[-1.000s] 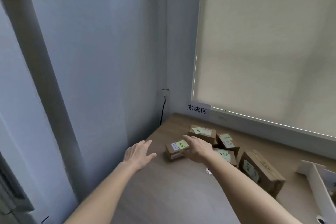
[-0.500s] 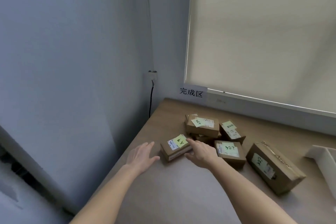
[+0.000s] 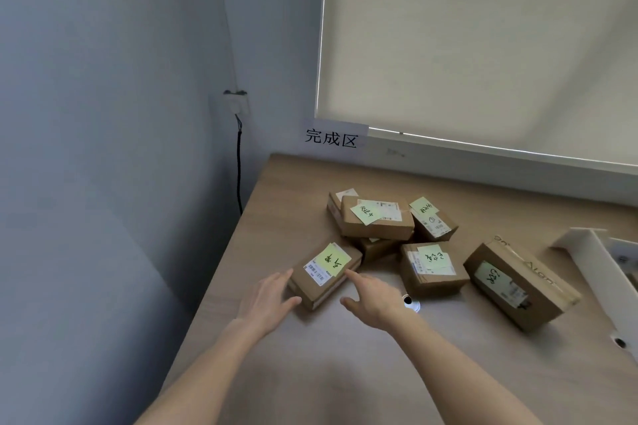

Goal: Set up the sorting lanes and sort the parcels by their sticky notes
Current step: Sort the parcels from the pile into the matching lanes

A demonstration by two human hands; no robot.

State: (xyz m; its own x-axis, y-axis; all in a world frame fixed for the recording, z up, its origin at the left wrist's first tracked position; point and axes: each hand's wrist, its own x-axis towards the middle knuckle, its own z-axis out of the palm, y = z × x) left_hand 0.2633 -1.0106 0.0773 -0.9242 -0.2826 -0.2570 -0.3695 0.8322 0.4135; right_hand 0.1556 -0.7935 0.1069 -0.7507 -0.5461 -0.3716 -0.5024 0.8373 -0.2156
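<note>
The nearest parcel (image 3: 324,274) lies flat on the wooden counter (image 3: 345,373) at the centre of the frame, bearing a yellow sticky note (image 3: 332,259) and a white shipping label. The left hand (image 3: 267,304) rests open against its lower-left edge, fingers spread, gripping nothing. The right hand (image 3: 371,297) is also open, its index fingertip touching the parcel's right edge. Right of centre, 5 further parcels are clustered: a stacked parcel (image 3: 376,221) sits atop others, a small parcel (image 3: 433,222) lies just beside it, a mid parcel (image 3: 431,269) below, and a large parcel (image 3: 518,281) further right. A paper sign (image 3: 331,138) hangs on the wall above the counter.
</note>
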